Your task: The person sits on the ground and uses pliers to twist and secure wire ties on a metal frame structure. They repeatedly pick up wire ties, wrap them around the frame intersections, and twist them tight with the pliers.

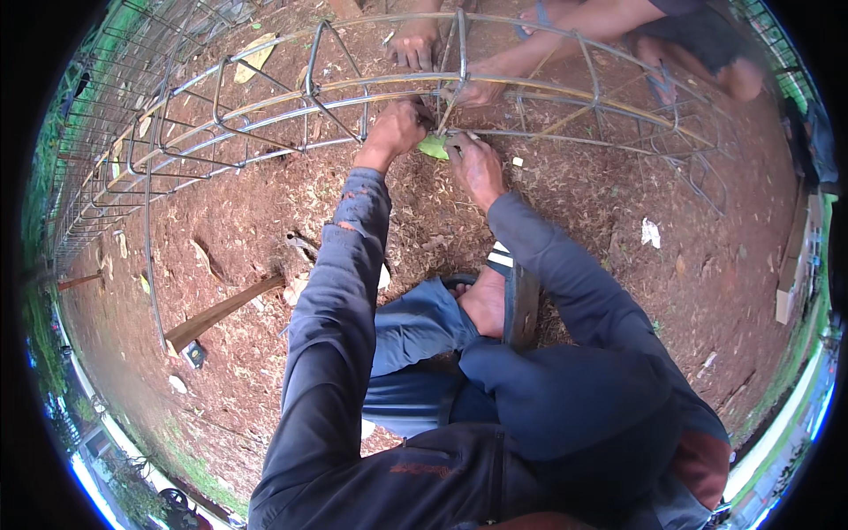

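Reaching forward, the left hand (395, 132) and the right hand (478, 168) are at the near lower bar of the steel cage (462, 49), which stretches across the brown soil (601, 199) before the person. In each hand the grip has bent fingers close to the metal, but I cannot tell if it is clenched on it. A green leaf (433, 147) shows between both hands. Beyond, another person's hand (477, 90) is beside the upper bars.
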{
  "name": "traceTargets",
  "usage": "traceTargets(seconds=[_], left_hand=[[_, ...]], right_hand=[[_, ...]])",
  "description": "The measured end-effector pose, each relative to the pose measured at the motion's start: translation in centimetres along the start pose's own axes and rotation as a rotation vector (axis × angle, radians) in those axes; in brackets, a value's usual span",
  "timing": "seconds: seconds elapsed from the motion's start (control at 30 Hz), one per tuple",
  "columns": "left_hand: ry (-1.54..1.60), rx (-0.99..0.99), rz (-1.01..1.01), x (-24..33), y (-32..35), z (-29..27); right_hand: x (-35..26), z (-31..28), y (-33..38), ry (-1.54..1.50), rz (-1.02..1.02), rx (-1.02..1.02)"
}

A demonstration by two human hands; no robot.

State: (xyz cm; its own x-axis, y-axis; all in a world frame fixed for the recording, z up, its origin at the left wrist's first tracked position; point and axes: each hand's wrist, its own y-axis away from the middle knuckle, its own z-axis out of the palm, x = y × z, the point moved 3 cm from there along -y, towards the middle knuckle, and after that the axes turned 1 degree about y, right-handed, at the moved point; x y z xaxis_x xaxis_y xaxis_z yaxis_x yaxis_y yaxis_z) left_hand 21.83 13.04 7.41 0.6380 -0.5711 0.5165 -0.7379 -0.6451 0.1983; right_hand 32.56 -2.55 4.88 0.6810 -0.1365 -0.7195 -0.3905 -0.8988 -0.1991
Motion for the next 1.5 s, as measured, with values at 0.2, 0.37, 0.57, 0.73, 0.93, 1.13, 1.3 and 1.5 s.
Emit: traceTargets(seconds=[0.2,0.37,0.57,0.73,0.93,1.13,1.3,1.5], left_hand=[[0.112,-0.280,-0.030,-0.6,-0.4,-1.6],[0.247,-0.424,-0.149,0.6,-0.3,-2.2],[0.000,-0.382,0.067,-1.4,-2.1,-0.4],[0.030,-0.489,-0.116,-2.4,-3.0,-0.2],[-0.065,-0.497,-0.006,-0.3,-2.4,-0.3],[0.102,-0.200,-0.027,-1.1,-1.3,-0.5],[0.403,0.385,0.058,1.1,3.8,-1.3],[0.473,0.718,-0.007,2.8,13.4,0.6]], right_hand=[[0.8,0.7,0.5,0.022,-0.019,0.026],[1.4,0.6,0.6,0.085,-0.010,0.003],[1.2,1.4,0.4,0.184,-0.052,-0.076],[-0.5,1.1,0.5,0.323,-0.205,0.028],[-0.4,0.5,0.9,0.372,-0.069,-0.116],[-0.7,0.7,0.7,0.154,0.055,-0.098],[0.5,1.0,0.4,-0.119,0.162,-0.094],[0.2,4.2,2.2,-1.244,0.679,-0.079]])
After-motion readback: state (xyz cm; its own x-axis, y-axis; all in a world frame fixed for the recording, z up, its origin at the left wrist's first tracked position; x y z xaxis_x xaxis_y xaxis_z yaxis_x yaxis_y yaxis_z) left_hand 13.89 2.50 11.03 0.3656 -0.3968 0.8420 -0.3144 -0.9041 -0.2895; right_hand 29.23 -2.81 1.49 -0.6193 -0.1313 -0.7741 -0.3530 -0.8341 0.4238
